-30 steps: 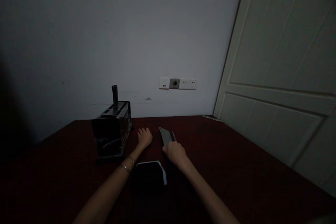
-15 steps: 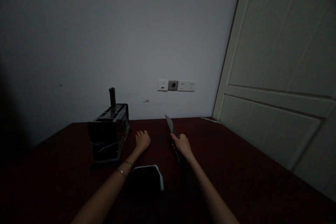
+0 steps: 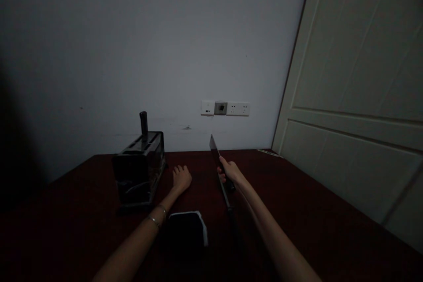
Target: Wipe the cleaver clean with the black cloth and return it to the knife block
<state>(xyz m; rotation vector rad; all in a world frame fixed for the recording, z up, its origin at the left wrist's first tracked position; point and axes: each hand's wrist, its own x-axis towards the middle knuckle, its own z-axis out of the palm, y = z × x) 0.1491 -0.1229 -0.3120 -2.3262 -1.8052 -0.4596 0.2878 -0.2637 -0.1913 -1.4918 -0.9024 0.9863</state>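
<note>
My right hand (image 3: 228, 171) is closed round the dark handle of a knife (image 3: 213, 146), lifted off the dark red table (image 3: 297, 211) with the blade pointing up towards the wall. A thin long tool (image 3: 226, 196) lies on the table just under that hand; what it is I cannot make out. My left hand (image 3: 181, 177) rests flat on the table with the fingers out, holding nothing, just right of a metal knife holder (image 3: 140, 169). One dark knife handle (image 3: 143, 123) sticks up from the holder's top.
A black flat object with a white edge (image 3: 187, 229) lies between my forearms. A white wall with a strip of sockets (image 3: 225, 108) stands behind the table. A cream panelled door (image 3: 357, 97) closes off the right side. The room is dim.
My right hand has picked the knife up from the table and raised it, turning the blade upright. The left hand has stayed beside the holder.
</note>
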